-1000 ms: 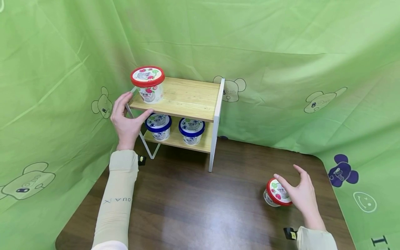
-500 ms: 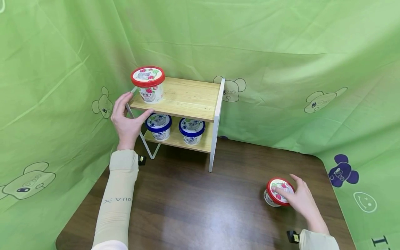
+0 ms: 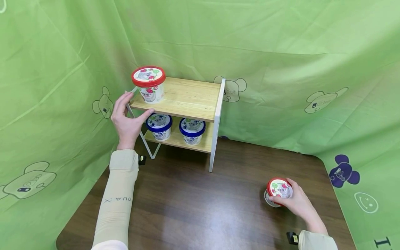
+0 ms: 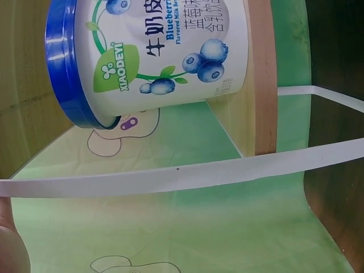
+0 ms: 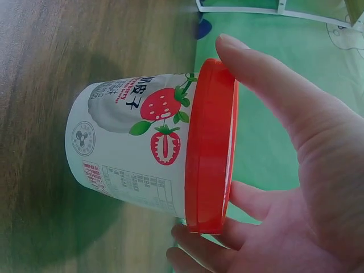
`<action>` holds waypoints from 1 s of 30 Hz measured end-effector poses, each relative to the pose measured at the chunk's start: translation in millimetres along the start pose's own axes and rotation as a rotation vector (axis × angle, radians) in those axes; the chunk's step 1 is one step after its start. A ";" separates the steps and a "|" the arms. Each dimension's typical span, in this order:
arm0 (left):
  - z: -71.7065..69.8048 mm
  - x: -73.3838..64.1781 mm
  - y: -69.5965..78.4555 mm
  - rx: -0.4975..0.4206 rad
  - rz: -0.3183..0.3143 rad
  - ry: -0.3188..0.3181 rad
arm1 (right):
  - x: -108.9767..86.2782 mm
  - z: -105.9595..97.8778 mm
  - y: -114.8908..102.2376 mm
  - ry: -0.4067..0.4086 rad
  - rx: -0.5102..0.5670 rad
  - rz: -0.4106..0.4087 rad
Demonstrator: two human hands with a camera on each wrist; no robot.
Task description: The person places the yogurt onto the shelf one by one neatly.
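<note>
On the brown table at the right, my right hand (image 3: pixel 298 203) grips a white tub (image 5: pixel 128 136) by its red lid (image 5: pixel 210 148). Its thumb lies at one side of the lid and the fingers at the other; strawberries are printed on the tub's wall. My left hand (image 3: pixel 126 126) holds the left front corner of a two-tier shelf (image 3: pixel 190 99), thumb at the top board's front edge, fingers by the side frame. Beside it, another red-lidded tub (image 3: pixel 150 93) stands upright on the top board. A blueberry tub (image 4: pixel 165 57) fills much of the left wrist view.
Two blue-lidded tubs (image 3: pixel 192 132) stand side by side on the lower board (image 3: pixel 175 141). The shelf's white metal frame (image 3: pixel 215 132) stands at the back left of the table (image 3: pixel 200 198). Green cloth (image 3: pixel 281 69) printed with bears hangs behind and at both sides.
My right hand has come down over the red-lidded tub on the table and closed its thumb and fingers on the lid. The left hand has stayed at the shelf corner.
</note>
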State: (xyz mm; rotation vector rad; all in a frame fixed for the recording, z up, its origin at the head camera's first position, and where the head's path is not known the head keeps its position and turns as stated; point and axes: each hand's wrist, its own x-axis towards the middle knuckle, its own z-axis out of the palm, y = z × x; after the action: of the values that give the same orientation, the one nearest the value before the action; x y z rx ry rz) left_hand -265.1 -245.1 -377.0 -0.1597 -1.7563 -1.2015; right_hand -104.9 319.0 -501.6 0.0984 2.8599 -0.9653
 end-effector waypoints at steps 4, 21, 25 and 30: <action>-0.8 1.1 -0.7 -0.003 0.002 -0.009 | 0.0 0.5 0.6 -0.005 0.002 0.005; -9.0 5.7 1.7 0.106 0.056 -0.070 | 1.3 2.5 2.1 -0.023 0.028 0.004; -9.3 6.7 1.6 0.118 0.068 -0.075 | 1.2 3.0 1.2 -0.020 0.032 0.003; -8.0 7.1 0.1 0.114 0.071 -0.073 | 0.7 3.8 1.0 -0.011 0.035 -0.005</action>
State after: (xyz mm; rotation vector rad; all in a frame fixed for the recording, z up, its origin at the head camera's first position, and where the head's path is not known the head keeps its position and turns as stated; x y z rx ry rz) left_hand -263.7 -254.0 -371.1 -0.1994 -1.8620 -1.0534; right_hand -105.1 317.6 -505.3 0.0893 2.8355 -1.0146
